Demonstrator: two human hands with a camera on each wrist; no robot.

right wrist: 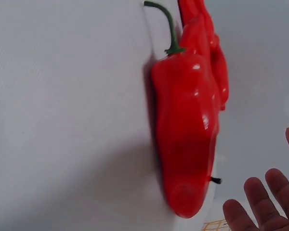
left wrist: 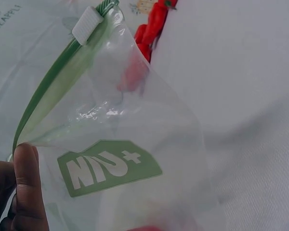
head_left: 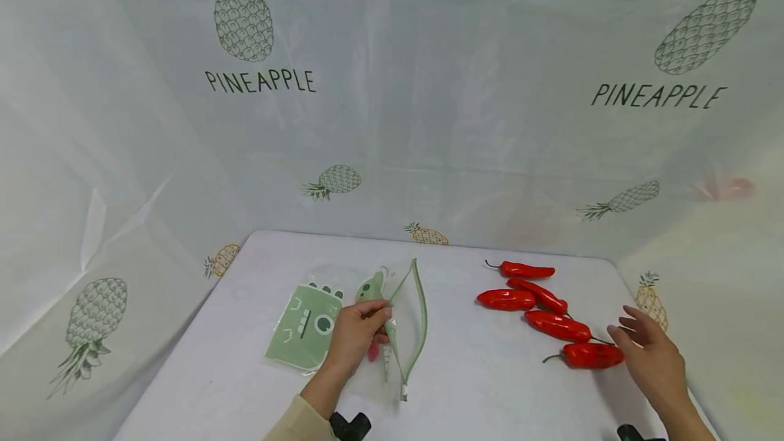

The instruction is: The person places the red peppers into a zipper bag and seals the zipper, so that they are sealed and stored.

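Note:
My left hand [head_left: 358, 332] pinches the top edge of a clear zip bag [head_left: 303, 329] with a green dinosaur-face print. The bag's mouth gapes, its green zip strip [head_left: 422, 315] bowed apart. In the left wrist view a white slider [left wrist: 87, 25] sits at one end of the strip, and a green "NIU+" label [left wrist: 108, 166] marks the side. Low on the bag, a red patch [left wrist: 147, 228] shows, partly cut off. My right hand [head_left: 652, 359], fingers loosely bent and holding nothing, hovers beside the nearest red pepper [right wrist: 185, 125], which has a curved green stem.
Several red peppers [head_left: 557, 325] lie in a slanting row on the right of the white table [head_left: 465, 386]. Behind the table hangs a pale sheet [head_left: 453, 121] printed with pineapples; it also covers the sides.

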